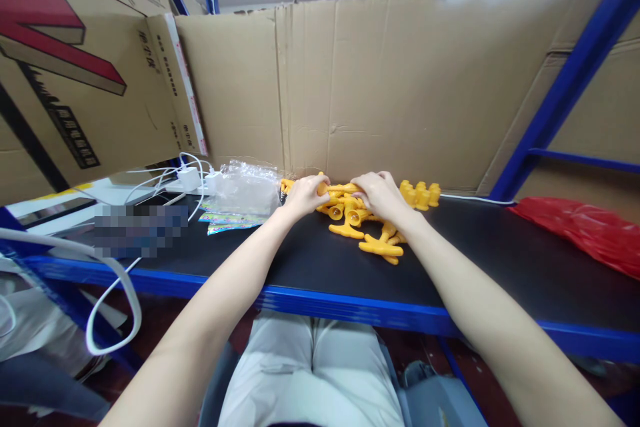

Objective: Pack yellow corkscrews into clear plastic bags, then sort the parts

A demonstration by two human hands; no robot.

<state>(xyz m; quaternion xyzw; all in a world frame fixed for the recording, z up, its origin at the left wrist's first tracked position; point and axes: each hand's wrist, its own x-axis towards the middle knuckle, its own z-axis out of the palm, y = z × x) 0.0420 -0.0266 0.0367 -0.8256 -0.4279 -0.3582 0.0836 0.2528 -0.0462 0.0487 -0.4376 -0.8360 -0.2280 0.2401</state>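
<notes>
A pile of yellow plastic toy parts [367,230] lies on the black shelf top [480,260] near the cardboard back wall. My left hand [306,195] is closed around the left end of a long yellow piece [343,187] on top of the pile. My right hand [381,195] is curled over the same piece and the pile from the right. A few small yellow upright pieces [421,195] stand in a row just right of my right hand.
Clear plastic bags [245,190] with printed cards lie left of the pile. White chargers and cables [187,179] trail off the left edge. A red plastic bag [580,230] lies at the right. Cardboard [390,87] walls the back; blue rack posts [565,90] stand at the right.
</notes>
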